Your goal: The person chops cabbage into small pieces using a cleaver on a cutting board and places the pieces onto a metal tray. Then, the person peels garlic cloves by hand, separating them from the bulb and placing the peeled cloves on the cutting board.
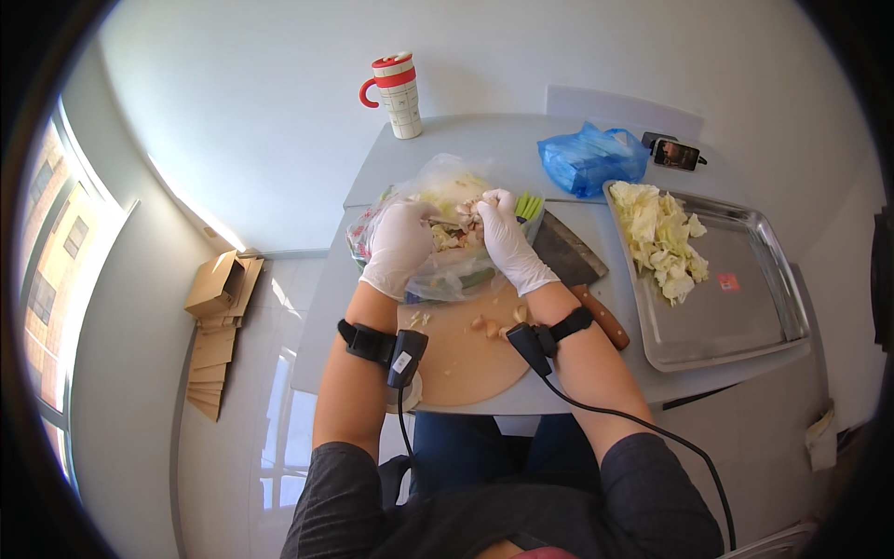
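Both my hands wear white gloves and are over a clear plastic bag point(447, 276) filled with pale vegetable scraps and garlic skins. My right hand point(508, 241) grips a partly broken garlic bulb point(469, 207) between thumb and fingers. Just left of it, my left hand point(401, 241) has its fingers curled; whether they pinch anything is hidden. Below the bag, several garlic cloves point(491, 328) and small bits lie on a round cutting board point(461, 370). A cleaver's dark blade point(569, 248) rests right of my right hand, its wooden handle point(602, 318) partly behind my forearm.
A metal tray point(747, 307) holding torn cabbage leaves point(656, 237) stands at the right. Behind are a blue plastic bag point(592, 159), a phone point(675, 154) and a lidded mug point(398, 98). Green stalks point(529, 207) stick out beside my right hand. Flattened cardboard point(213, 349) leans by the wall.
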The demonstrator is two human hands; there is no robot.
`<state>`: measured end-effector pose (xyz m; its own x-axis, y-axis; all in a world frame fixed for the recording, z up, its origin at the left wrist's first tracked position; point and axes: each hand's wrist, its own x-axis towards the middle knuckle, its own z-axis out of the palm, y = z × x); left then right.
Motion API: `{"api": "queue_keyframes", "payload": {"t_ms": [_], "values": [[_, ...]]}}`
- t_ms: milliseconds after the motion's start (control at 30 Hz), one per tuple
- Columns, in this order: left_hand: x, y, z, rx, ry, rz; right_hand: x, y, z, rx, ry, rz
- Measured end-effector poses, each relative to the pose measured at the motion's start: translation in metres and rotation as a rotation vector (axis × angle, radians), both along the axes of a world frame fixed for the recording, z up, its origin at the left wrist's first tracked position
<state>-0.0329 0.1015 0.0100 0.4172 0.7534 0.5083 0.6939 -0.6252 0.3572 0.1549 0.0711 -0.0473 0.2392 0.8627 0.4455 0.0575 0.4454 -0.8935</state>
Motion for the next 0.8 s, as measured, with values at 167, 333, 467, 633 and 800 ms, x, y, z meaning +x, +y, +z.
{"api": "queue_keyframes", "payload": {"t_ms": [167, 333, 467, 633, 800], "values": [[0.017, -0.024, 0.007, -0.317, -0.482, -0.23, -0.007, -0.013, 0.016, 0.126, -0.044, 0.072], [0.012, -0.033, -0.001, -0.483, -0.581, -0.303, -0.009, -0.015, 0.015, 0.006, -0.012, 0.209], [0.009, -0.036, 0.003, -0.422, -0.513, -0.198, -0.006, -0.014, 0.006, 0.075, -0.146, 0.144], [0.004, -0.03, -0.007, -0.235, -0.365, -0.143, -0.013, -0.019, 0.009, 0.098, -0.215, 0.146], [0.015, -0.025, -0.021, -0.116, -0.422, -0.157, -0.013, -0.021, 0.013, 0.11, -0.321, 0.066]]}}
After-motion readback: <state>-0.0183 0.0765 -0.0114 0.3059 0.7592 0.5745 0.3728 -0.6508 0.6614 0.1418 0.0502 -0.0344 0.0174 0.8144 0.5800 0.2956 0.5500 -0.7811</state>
